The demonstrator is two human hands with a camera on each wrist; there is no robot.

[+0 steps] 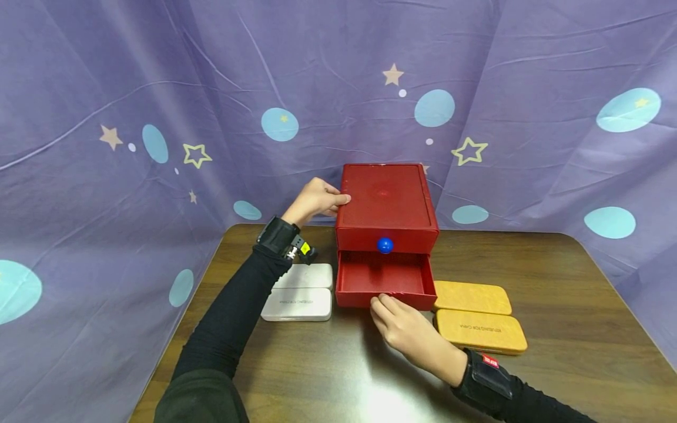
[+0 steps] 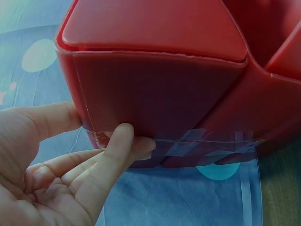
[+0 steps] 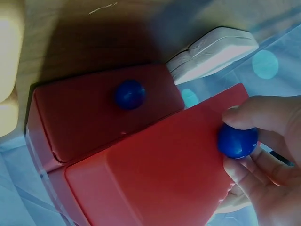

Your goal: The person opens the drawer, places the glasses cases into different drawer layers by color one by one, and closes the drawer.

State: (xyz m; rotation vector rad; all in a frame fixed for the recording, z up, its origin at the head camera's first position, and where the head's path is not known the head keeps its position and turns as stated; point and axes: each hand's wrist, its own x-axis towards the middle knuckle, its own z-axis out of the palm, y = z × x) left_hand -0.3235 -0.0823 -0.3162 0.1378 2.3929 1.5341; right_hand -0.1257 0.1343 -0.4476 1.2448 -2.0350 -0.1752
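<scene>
Hanging behind everything, a purple fabric backdrop printed with stars and pale-blue ovals [image 1: 328, 53] fills the upper view. Below it spreads a brown wood-grain table [image 1: 560, 294] with rounded far corners. Near its far edge stands a glossy red plastic box with two stacked drawers [image 1: 383, 197], turned so the drawer fronts face the person, which probably makes both easy to reach. The red lower drawer [image 1: 351, 299] juts out, its inner floor showing, while the upper one sits flush.

The left hand [image 1: 314, 200] grips the box's left edge toward the rear, thumb and fingers set narrowly about the corner, seemingly to stop the light box from sliding. The right hand [image 1: 415, 338] is at the front of the lower drawer.

To the right lie two oblong yellow cases [image 1: 481, 331], one behind the other; to the left lie two white cases [image 1: 296, 304], arranged likewise. Setting them at the sides seems to leave the drawer's path free.

Smallest are the round blue knobs. The upper knob [image 1: 385, 245] is untouched; the right thumb and fingers pinch the lower knob [image 3: 237, 141], likely for direct control of the drawer.
</scene>
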